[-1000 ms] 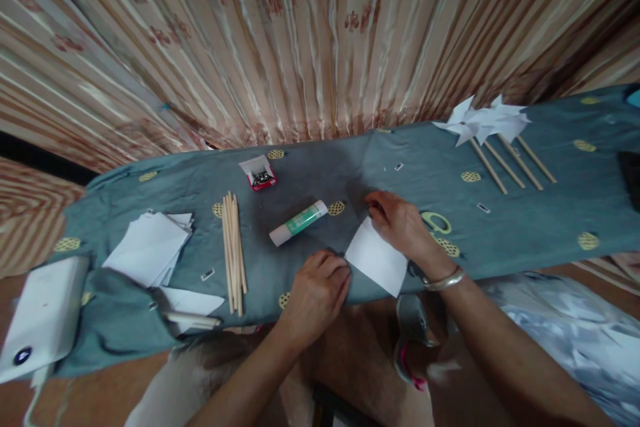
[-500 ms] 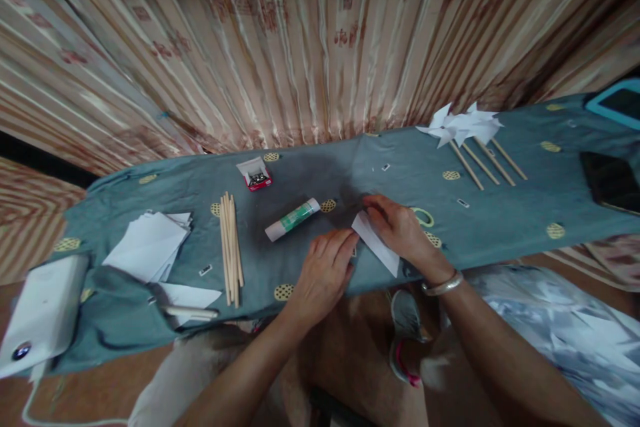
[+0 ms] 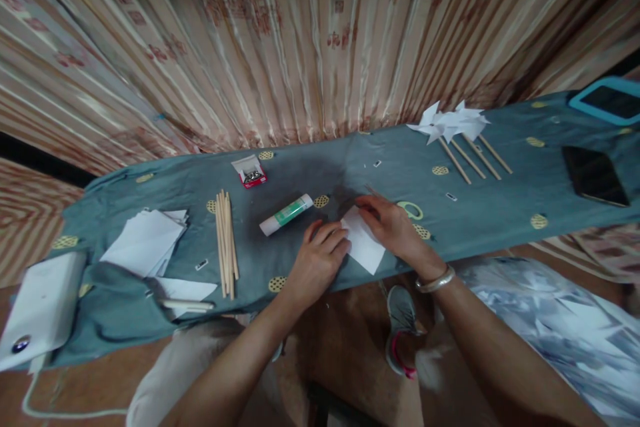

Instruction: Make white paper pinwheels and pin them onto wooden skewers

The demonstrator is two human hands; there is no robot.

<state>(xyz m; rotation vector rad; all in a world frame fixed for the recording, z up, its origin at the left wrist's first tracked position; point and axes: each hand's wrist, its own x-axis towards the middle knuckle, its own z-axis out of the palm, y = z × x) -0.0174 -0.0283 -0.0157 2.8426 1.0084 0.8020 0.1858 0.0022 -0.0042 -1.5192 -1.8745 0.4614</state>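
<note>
1. Step in hand: white paper sheet (image 3: 364, 248) is being worked with both hands; likely squaring or folding, my judgement. Can't make out a crease.
2. Sheet location: on the green cloth (image 3: 320, 167), near the edge closest to the person, between the hands; scissors (image 3: 418, 208) just beside the right hand.
3. Left hand (image 3: 320, 255): fingers half bent, slightly apart, fingertips at the sheet's left edge. Can't tell if it pinches or just presses.
4. Right hand (image 3: 393, 225): thumb and forefinger curled near the sheet's far corner. Touching, seemingly; actual pinch can't be confirmed, fingers hide it.
5. Next move, judged: calls for the left fingers to hold the sheet steady, with the right thumb and forefinger keeping the edges lined up. Slipping looks like the main risk, paper being thin and light.
6. Orientation: sheet sits skewed to the table edge, one corner pointing toward the person.
7. Long axis: visible part runs from far left to near right. Full outline partly covered by the right hand, so true long side unclear.
</note>
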